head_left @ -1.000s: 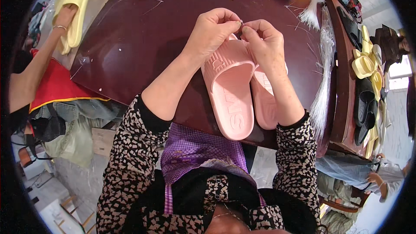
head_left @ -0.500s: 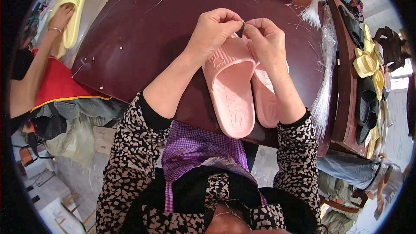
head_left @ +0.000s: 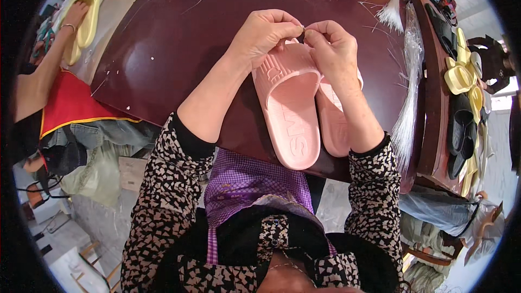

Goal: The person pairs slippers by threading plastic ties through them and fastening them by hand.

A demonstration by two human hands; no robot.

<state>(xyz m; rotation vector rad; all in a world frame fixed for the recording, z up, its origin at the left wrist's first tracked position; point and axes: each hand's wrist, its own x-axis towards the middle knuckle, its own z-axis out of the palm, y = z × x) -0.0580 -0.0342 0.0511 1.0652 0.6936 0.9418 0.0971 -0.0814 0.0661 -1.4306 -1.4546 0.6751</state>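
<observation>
A pair of pink slide slippers lies side by side on the dark red table, toes pointing away from me. The left slipper shows most of its strap and footbed; my right wrist partly covers the right slipper. Over the toe ends, my left hand is closed in a pinch, thumb against forefinger. Close beside it, my right hand pinches too, the fingertips of both hands almost meeting. Whatever is between them is too small to make out.
A bundle of thin white plastic strands lies along the table's right side, loose strands nearby. Beyond it, a raised wooden ledge holds black slippers and yellow slippers. At the left, another person's hand is at a yellow slipper.
The black slippers at the table's far edge have gone from view. My hands keep nearly the same pinch over the pink slippers. The other person's hand has shifted slightly with the yellow slipper.
</observation>
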